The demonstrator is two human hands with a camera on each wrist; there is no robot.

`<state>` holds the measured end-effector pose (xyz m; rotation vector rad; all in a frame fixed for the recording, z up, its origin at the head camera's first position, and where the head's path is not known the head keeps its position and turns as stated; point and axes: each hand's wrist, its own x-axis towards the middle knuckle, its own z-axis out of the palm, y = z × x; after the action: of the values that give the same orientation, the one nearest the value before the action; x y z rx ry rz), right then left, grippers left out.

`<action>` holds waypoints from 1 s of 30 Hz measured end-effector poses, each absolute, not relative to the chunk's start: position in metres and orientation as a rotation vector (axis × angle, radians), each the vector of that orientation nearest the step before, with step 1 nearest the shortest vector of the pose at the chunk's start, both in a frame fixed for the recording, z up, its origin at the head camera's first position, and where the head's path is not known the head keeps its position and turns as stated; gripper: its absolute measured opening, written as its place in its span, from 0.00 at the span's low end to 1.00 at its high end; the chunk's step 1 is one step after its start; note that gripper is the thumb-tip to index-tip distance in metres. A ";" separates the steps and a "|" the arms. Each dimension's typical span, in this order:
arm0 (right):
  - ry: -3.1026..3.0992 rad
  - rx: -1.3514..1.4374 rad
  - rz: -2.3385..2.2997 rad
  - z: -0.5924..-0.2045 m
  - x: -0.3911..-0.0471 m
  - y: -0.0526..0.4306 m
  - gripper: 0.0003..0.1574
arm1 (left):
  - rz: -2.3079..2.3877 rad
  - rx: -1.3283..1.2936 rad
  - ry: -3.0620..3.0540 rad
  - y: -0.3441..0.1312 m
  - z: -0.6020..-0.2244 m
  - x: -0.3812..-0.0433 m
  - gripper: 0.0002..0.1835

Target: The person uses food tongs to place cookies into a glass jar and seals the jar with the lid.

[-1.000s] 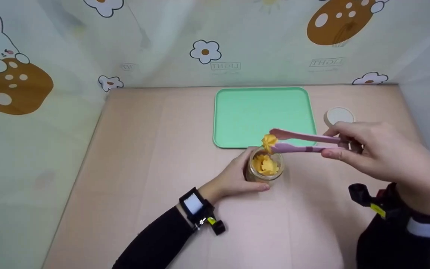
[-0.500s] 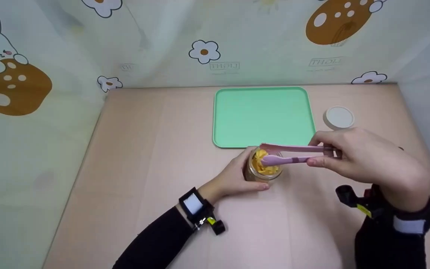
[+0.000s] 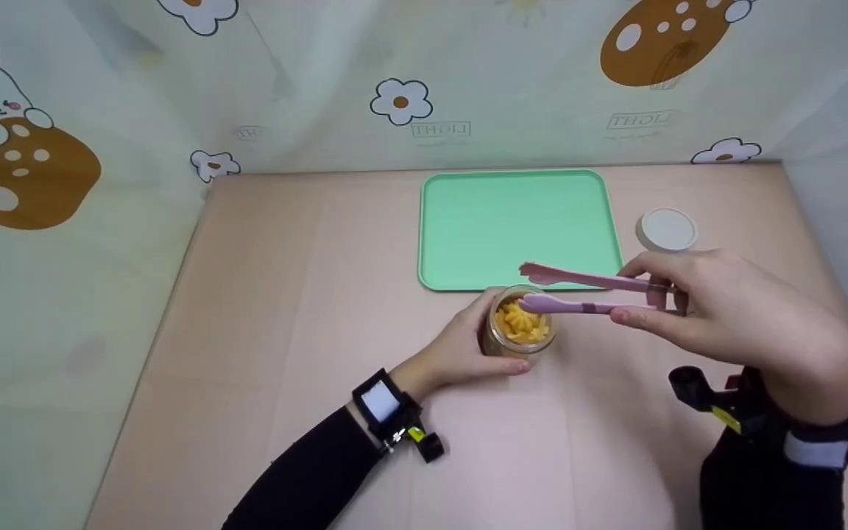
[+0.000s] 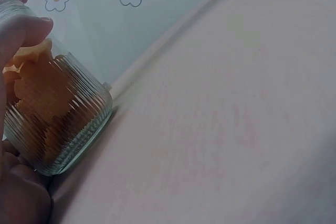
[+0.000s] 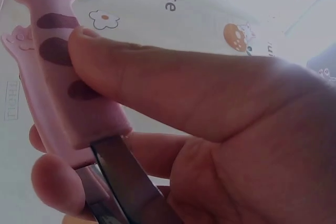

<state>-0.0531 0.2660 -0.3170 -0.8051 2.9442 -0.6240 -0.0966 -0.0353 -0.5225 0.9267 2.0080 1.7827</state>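
Note:
My left hand (image 3: 472, 346) grips a ribbed glass jar (image 3: 497, 342) on the table, thumb along its near side. Yellow flower-shaped pieces (image 3: 521, 324) fill the jar up toward its mouth; the left wrist view shows more pieces (image 4: 44, 87) through the glass. My right hand (image 3: 718, 305) holds pink paw-tipped tongs (image 3: 578, 278) between thumb and fingers. Their two arms stand apart over the jar's mouth, with nothing between the tips. Close up in the right wrist view, the tongs (image 5: 60, 61) have dark pink spots and metal strips behind the pink grips.
A green tray (image 3: 520, 228) lies at the back of the table, just behind the jar. Right of it is a round white lid (image 3: 668, 229), close to my right hand. A patterned curtain (image 3: 306, 88) hangs behind the table's far edge.
The tongs lowered a yellow piece into the jar and let it go. They have since risen slightly with their arms spread. My left hand and the jar stayed put.

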 end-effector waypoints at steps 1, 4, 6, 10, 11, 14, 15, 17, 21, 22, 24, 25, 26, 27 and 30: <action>2.941 -0.805 -0.628 -0.317 -0.053 0.266 0.16 | 1.781 0.922 2.006 -0.035 -0.522 -0.096 0.51; 2.930 -0.815 -0.645 -0.317 -0.055 0.265 0.17 | 1.773 0.913 2.000 -0.035 -0.522 -0.096 0.51; 2.920 -0.828 -0.656 -0.318 -0.057 0.265 0.17 | 1.768 0.908 2.001 -0.034 -0.523 -0.096 0.51; 2.911 -0.863 -0.677 -0.319 -0.060 0.264 0.17 | 1.763 0.910 2.006 -0.034 -0.522 -0.096 0.51; 2.913 -0.872 -0.678 -0.320 -0.061 0.264 0.17 | 1.762 0.909 2.008 -0.034 -0.522 -0.096 0.51; 2.920 -0.876 -0.682 -0.321 -0.065 0.265 0.18 | 1.768 0.912 2.007 -0.033 -0.522 -0.096 0.51; 2.927 -0.880 -0.683 -0.322 -0.067 0.265 0.18 | 1.771 0.913 2.008 -0.033 -0.523 -0.097 0.50; 2.949 -0.882 -0.686 -0.324 -0.072 0.265 0.19 | 1.778 0.917 2.010 -0.033 -0.523 -0.097 0.50; 2.967 -0.842 -0.732 -0.333 -0.090 0.266 0.20 | 1.783 0.925 2.013 -0.033 -0.523 -0.098 0.50; 2.965 -0.813 -0.742 -0.337 -0.097 0.267 0.21 | 1.784 0.924 2.011 -0.033 -0.524 -0.098 0.50; 2.945 -0.751 -0.763 -0.348 -0.113 0.267 0.22 | 1.783 0.920 2.004 -0.033 -0.523 -0.097 0.49; 2.937 -0.725 -0.760 -0.355 -0.123 0.267 0.23 | 1.783 0.919 2.001 -0.034 -0.522 -0.097 0.49; 2.926 -0.691 -0.763 -0.364 -0.132 0.266 0.24 | 1.781 0.916 2.000 -0.034 -0.522 -0.097 0.49; 2.915 -0.652 -0.761 -0.374 -0.142 0.264 0.25 | 1.778 0.914 2.003 -0.034 -0.522 -0.097 0.49; 2.878 -0.553 -0.730 -0.404 -0.163 0.258 0.29 | 1.774 0.911 2.007 -0.034 -0.522 -0.097 0.49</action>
<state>-0.1628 0.2580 -0.4038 -0.5529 2.8779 -0.7301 -0.0968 -0.0343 -0.5222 0.9114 2.0067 1.7745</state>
